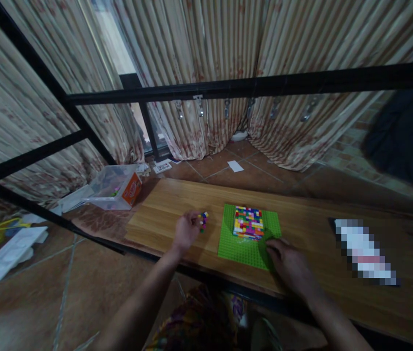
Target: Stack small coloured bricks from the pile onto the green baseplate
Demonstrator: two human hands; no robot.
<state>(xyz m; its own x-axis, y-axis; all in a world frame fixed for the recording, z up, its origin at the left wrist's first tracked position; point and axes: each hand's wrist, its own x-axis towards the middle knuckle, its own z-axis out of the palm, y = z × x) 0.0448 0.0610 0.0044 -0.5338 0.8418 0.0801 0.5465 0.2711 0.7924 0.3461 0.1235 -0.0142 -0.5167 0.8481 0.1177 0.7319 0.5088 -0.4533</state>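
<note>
Small coloured toy bricks [203, 222] cluster at the fingertips of my left hand [187, 230], above the left part of the tabletop. Its fingers are bent closed against them; which bricks are gripped is hard to see. To the right lies a green studded baseplate [243, 253], bearing a low rectangular block of multicoloured bricks [249, 222] near its back edge. My right hand [287, 261] rests over the plate's front right edge, close to the block's near corner. Thumb and fingers there are pinched together, and whatever is between them is too small to make out.
The wooden table [155, 209] has a black frame. A clear plastic box [115, 187] with an orange label stands beyond its left end, a few bricks inside. At the right lies a pixelated packet [365, 251]. A black metal bar [228, 88] crosses before the curtains.
</note>
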